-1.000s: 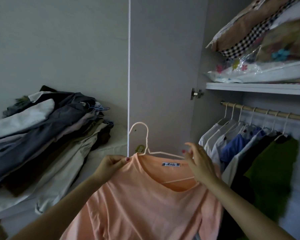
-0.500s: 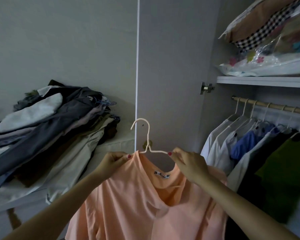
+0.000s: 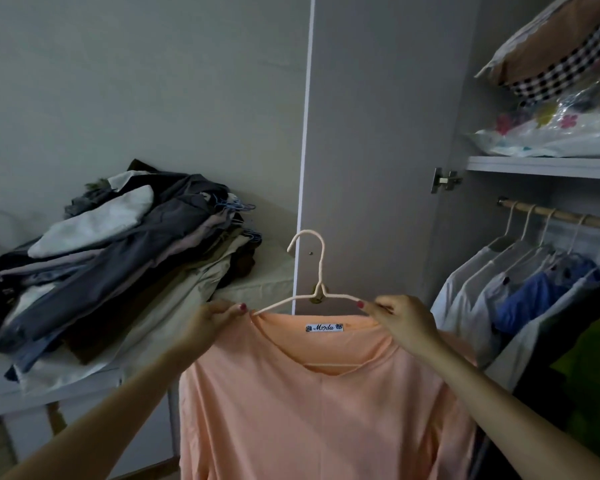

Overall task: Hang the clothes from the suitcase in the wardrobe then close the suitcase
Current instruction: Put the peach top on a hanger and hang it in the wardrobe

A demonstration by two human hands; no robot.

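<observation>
Dim room, grey wall; open wardrobe door [image 3: 378, 150] centre, wardrobe interior at right. Wooden rail [image 3: 561, 216] under a shelf [image 3: 541, 166] carries hung shirts [image 3: 520, 296], white, blue, green. Bagged bedding [image 3: 561, 98] on the shelf. Left: white bench [image 3: 59, 386] heaped with a pile of folded clothes [image 3: 118, 258].

Peach T-shirt [image 3: 319, 407] on a pale wire hanger [image 3: 317, 268], held up in front of the door, hook upright. Left hand [image 3: 210, 323] pinches the shirt's left shoulder at the collar. Right hand [image 3: 404, 320] pinches the right shoulder, fingers curled on fabric and hanger arm.
</observation>
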